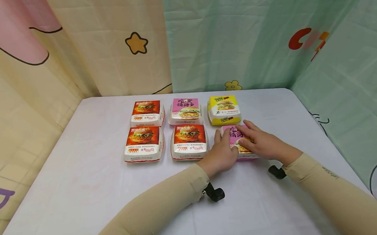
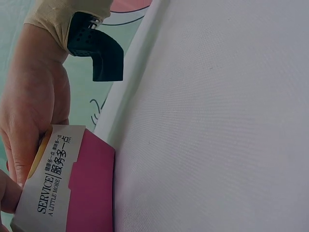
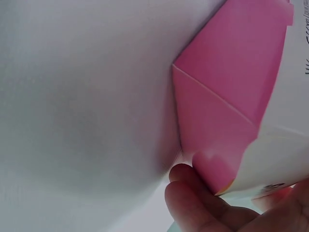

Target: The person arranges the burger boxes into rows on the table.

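Both hands are at a pink-and-white burger box (image 1: pixel 234 138) at the right end of the near row. My left hand (image 1: pixel 222 153) holds its left side, fingers reaching toward the back and thumb at the near left part. From the right, my right hand (image 1: pixel 265 143) grips it, with fingers over the lid and the right side. The right wrist view shows fingertips (image 3: pixel 186 200) at a lower corner of the box's pink base (image 3: pixel 222 92). In the left wrist view, the box's printed front (image 2: pixel 53 179) faces the camera, its base down on the white cloth.
Left of it stands a red-and-white burger box (image 1: pixel 189 141), with another red one (image 1: pixel 144 143) farther left. Behind are a red box (image 1: pixel 146 113), a pink box (image 1: pixel 185 110) and a yellow box (image 1: pixel 224 109). Printed curtains (image 1: pixel 224 29) enclose the white-covered table (image 1: pixel 80 177).
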Demonstrator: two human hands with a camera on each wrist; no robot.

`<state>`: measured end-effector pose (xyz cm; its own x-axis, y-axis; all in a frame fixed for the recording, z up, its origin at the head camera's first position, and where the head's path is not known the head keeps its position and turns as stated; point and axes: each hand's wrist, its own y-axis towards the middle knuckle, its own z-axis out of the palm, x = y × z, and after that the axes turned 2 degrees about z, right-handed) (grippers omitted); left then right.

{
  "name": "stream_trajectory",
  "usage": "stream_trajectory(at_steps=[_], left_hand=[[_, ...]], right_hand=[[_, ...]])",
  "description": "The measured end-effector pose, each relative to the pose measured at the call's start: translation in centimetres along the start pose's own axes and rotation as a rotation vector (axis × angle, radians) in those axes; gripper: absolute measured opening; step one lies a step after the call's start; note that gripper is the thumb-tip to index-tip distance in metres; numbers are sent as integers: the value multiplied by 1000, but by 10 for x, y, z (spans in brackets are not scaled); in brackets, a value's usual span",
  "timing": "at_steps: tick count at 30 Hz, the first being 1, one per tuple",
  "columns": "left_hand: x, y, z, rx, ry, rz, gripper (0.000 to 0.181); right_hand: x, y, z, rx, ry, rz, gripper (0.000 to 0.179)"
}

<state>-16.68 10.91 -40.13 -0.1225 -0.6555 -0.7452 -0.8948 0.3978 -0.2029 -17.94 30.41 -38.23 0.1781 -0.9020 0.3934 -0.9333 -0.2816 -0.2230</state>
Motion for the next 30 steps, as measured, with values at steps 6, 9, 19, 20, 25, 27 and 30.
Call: stream_trajectory(at_steps=[6, 9, 19, 20, 25, 27, 30], left_hand=[[1, -1, -1, -21, -32, 14, 71], [1, -2, -1, -28, -47, 15, 71], [3, -2, 3, -50, -81, 21, 70], [3, -2, 3, -51, -79, 19, 70], [3, -2, 3, -56, -78, 15, 70], [4, -2, 3, -58, -81, 15, 69], [4, -2, 3, -59, -90, 15, 70]], right_hand=[[2, 2, 1, -17, 16, 8, 73], [4, 4, 2, -16, 20, 17, 73], [5, 5, 4, -16, 28, 34, 72], [5, 5, 4, -15, 30, 35, 72], [7, 5, 5, -14, 36, 37, 71], [7, 6, 5, -14, 35, 34, 71], [7, 6, 5, -13, 33, 31, 70]])
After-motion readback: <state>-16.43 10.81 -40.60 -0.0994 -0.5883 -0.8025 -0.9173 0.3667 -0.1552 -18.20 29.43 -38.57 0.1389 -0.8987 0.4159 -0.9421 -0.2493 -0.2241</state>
